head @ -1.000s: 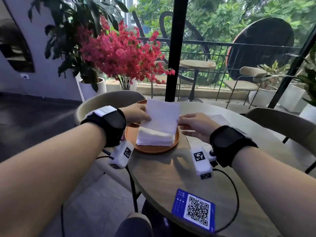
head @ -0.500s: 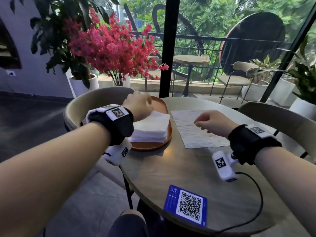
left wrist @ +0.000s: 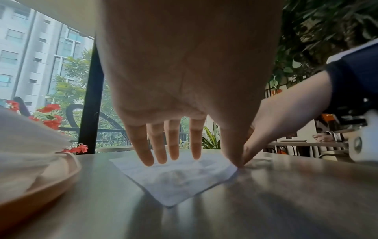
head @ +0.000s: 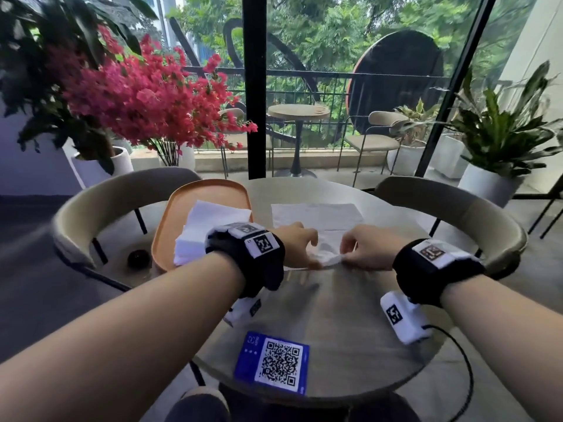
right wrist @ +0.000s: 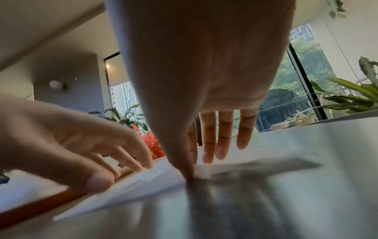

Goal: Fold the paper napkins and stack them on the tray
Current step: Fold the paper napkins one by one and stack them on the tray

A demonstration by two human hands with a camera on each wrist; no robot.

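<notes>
A white paper napkin (head: 316, 222) is laid flat on the round grey-brown table (head: 329, 315), just right of the orange oval tray (head: 195, 193). Its near edge is lifted slightly and held from both sides. The left hand (head: 294, 245) is placed at the near left part of the sheet; in the left wrist view its four fingers (left wrist: 157, 145) are held straight and spread above the paper, the thumb tip pressed down at the napkin's corner, so the sheet is touched rather than gripped. The right hand (head: 367, 249) is set just beside it, and the near edge is pinched between its thumb and forefinger. A stack of folded white napkins (head: 207, 229) is seen on the tray. A blue card with a QR code (head: 272, 362) lies at the near edge of the table.
</notes>
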